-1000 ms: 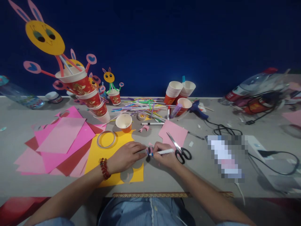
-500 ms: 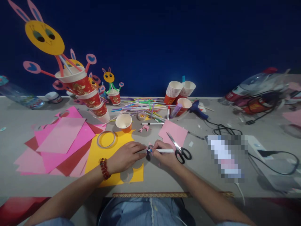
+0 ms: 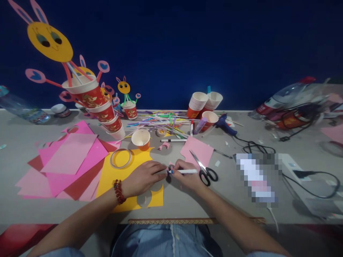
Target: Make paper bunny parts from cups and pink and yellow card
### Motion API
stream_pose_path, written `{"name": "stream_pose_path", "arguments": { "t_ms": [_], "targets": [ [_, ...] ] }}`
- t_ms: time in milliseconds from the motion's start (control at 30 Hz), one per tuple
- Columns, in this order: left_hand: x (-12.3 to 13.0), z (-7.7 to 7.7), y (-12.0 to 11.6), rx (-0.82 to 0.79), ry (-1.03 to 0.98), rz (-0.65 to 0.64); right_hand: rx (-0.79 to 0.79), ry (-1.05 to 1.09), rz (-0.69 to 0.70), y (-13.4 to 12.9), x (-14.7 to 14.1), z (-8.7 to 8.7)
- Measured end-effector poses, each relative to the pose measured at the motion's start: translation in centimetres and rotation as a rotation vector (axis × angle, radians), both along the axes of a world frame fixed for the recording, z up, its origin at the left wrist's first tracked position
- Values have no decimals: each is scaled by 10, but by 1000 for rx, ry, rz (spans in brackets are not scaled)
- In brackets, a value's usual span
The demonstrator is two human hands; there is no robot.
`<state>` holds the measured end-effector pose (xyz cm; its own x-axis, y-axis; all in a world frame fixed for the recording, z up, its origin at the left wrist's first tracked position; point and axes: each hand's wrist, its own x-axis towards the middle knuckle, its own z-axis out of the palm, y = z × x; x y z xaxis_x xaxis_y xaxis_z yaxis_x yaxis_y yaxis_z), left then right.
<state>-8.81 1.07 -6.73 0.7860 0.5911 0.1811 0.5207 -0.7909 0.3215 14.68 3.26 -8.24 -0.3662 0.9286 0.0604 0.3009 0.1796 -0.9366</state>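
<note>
My right hand [image 3: 187, 175] is closed around a white marker [image 3: 187, 171], held almost level, its blue tip pointing left. That tip meets a small pink paper piece [image 3: 168, 168], which is mostly hidden by fingers and has some blue on it. From the left, my left hand [image 3: 146, 176] pins this piece between thumb and fingertips, with its other fingers stretched over the yellow paper [image 3: 128, 192]. Black-handled scissors [image 3: 205, 171] lie just right of my right hand, partly on a pink sheet [image 3: 197, 150].
Pink and red sheets [image 3: 69, 153] are heaped at left, near tall paper-cup bunny figures [image 3: 88, 96]. A tape roll [image 3: 121, 158] and a paper cup [image 3: 140, 139] sit ahead. Behind are straws [image 3: 160, 119], stacked cups [image 3: 197, 103] and a blue glue gun [image 3: 225, 124]; a blurred-out device [image 3: 255, 178] lies right.
Almost nothing differs. The marker and my right hand have shifted very slightly left, while my left hand stays in place on the pink piece.
</note>
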Motion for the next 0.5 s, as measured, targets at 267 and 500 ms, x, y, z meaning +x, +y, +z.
{"name": "stream_pose_path", "arguments": {
  "t_ms": [267, 500],
  "targets": [
    [-1, 1, -1, 0, 19, 8, 19, 98, -55, 3, 3, 12],
    [0, 1, 0, -10, 16, 10, 62, 109, -103, 0, 3, 11]
  ]
}}
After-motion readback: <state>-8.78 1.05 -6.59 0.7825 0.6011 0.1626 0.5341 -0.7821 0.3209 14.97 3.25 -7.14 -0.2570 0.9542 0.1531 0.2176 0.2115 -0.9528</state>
